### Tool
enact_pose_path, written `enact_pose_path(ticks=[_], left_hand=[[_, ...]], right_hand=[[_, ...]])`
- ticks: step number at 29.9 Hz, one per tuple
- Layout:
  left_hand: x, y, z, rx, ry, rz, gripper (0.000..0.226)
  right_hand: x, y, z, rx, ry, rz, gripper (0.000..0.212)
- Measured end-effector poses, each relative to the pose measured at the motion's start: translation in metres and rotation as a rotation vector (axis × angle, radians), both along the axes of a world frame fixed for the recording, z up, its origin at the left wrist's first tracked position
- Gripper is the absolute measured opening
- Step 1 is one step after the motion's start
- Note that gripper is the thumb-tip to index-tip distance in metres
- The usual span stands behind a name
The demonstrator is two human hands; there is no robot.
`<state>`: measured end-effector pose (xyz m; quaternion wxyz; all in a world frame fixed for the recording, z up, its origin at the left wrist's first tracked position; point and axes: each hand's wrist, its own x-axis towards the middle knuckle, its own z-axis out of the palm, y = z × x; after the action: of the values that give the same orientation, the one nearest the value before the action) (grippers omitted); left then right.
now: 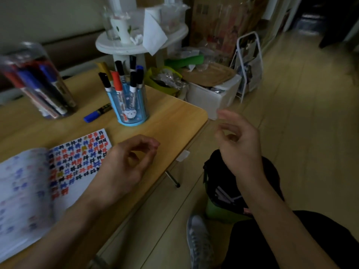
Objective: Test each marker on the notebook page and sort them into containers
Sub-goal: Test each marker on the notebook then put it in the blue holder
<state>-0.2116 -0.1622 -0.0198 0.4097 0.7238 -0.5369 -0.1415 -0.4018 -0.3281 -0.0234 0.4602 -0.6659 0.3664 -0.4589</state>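
Note:
An open notebook lies on the wooden table, its right page covered in red, blue and black marker marks. My left hand hovers over the page's right edge, fingers loosely curled, holding nothing. My right hand is raised past the table's right edge, fingers relaxed and empty. A blue pen cup holds several black, red and blue markers. A clear container at the far left holds several more markers. One blue marker lies loose on the table between them.
A white round stand with paper and a cup rises behind the table. Green bags, a white box and a wire rack crowd the floor at the right. A black bag sits by my knee.

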Motion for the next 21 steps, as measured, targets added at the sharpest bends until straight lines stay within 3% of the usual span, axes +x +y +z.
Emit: enact_pose_path(ticks=[7, 12, 21], left_hand=[[0.063, 0.032, -0.004, -0.005, -0.08, 0.227, 0.022], [0.111, 0.029, -0.019, -0.009, -0.033, 0.419, 0.023], [0.158, 0.0, -0.03, -0.004, -0.092, 0.631, 0.047]], right_hand=[[0.061, 0.044, 0.008, 0.038, 0.036, 0.27, 0.036], [0.107, 0.07, 0.003, 0.11, 0.073, 0.433, 0.03], [0.162, 0.094, -0.002, 0.094, 0.136, 0.556, 0.027]])
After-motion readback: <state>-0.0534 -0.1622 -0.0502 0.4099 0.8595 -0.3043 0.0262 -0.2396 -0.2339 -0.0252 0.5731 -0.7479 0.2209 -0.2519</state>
